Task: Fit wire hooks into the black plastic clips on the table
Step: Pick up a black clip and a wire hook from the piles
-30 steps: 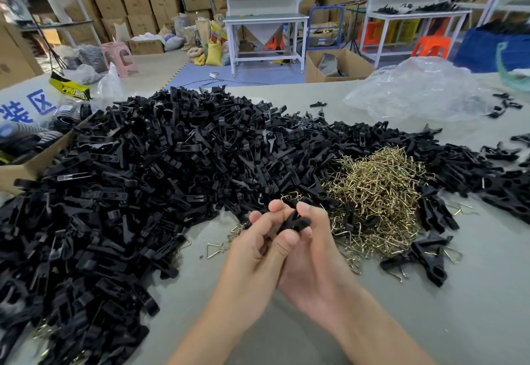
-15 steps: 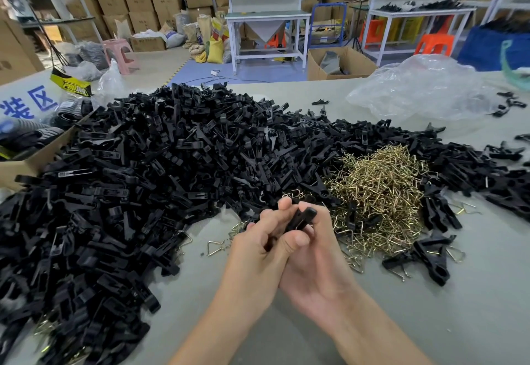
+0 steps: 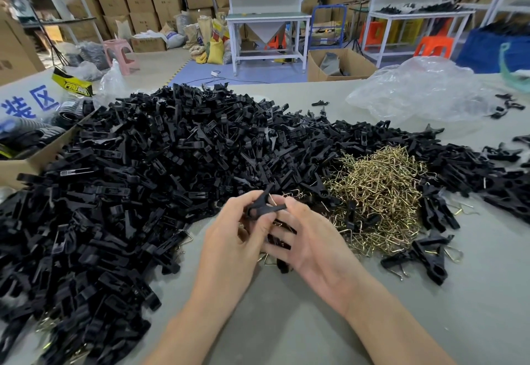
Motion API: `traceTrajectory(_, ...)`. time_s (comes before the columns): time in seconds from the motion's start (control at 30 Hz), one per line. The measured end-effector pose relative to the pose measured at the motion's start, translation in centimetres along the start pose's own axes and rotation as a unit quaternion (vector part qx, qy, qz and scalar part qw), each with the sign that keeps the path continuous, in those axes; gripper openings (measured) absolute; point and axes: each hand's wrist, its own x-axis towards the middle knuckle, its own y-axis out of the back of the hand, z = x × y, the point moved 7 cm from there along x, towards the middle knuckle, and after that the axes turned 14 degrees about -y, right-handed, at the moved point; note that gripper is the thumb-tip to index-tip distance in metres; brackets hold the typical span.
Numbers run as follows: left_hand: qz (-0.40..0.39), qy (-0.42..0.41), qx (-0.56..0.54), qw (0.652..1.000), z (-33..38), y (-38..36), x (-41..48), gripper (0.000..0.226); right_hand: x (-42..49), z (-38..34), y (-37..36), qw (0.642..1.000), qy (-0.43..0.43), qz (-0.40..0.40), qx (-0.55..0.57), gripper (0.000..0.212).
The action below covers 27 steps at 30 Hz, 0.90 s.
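- Pinched between the thumb and curled fingers of the left hand (image 3: 235,238), one black clip (image 3: 265,207) is held clear of the table (image 3: 286,321), just in front of the piles.
- Facing it, the right hand (image 3: 312,241) has its fingers spread and nearly straight. Its forefinger tip touches the clip's right end, and it grips nothing that can be seen.
- A glint of brass wire shows at the clip's upper edge. Whether a hook is seated there is too small to tell.
- A few loose bits of wire and a dark piece lie on the table directly under the hands.
- The step in hand looks like fitting or checking a hook on this one clip.
- If the hook is not home, the next move calls for the right fingers to steady the wire and press it into the clip's slot while the left hand holds the clip firm.
- If it is home, the clip wants setting aside and a fresh clip and hook picking up.
- Near the right hand, a small cluster of finished clips (image 3: 424,258) lies with wire loops sticking out.
- Just beyond the hands sits the heap of wire hooks (image 3: 378,192), brass-coloured and tangled.
- Around and left of it spreads the mound of black clips (image 3: 143,178), so most of the task seems to remain.
- Farther off, a cardboard box (image 3: 17,169) stands at the left edge and a crumpled clear plastic bag (image 3: 424,92) at the far right.
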Motion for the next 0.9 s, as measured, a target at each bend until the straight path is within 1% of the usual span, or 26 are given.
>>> traceTrajectory(0.17,-0.030,-0.045,0.032,0.998,0.7,-0.3,0.1,0.034,-0.5,-1.1,0.4,0.993,0.036,0.064,-0.090,0.034)
traceTrajectory(0.3,-0.050,-0.038,0.042,0.997,0.9,-0.5,-0.3,0.038,-0.7,-1.3,1.0,0.983,0.052,0.102,-0.141,0.019)
traceTrajectory(0.37,-0.051,-0.030,0.046,0.997,0.7,-0.5,-0.5,0.046,-0.9,-1.4,1.2,0.982,0.051,0.108,-0.147,0.017)
traceTrajectory(0.4,-0.053,-0.034,0.055,0.996,0.7,-0.5,-0.5,0.046,-0.9,-1.5,1.3,0.982,0.049,0.110,-0.148,0.017)
traceTrajectory(0.57,-0.055,-0.055,0.086,0.993,1.3,-0.2,-0.5,0.031,-1.0,-1.6,1.4,0.981,0.050,0.108,-0.152,0.017)
traceTrajectory(0.73,-0.062,-0.105,0.128,0.984,2.7,-0.1,-0.5,0.021,-1.8,-1.5,1.4,0.981,0.051,0.113,-0.152,0.018)
traceTrajectory(0.9,-0.073,-0.093,0.112,0.987,3.1,-1.2,-1.0,0.024,-3.8,-1.6,1.5,0.979,0.050,0.130,-0.151,0.017)
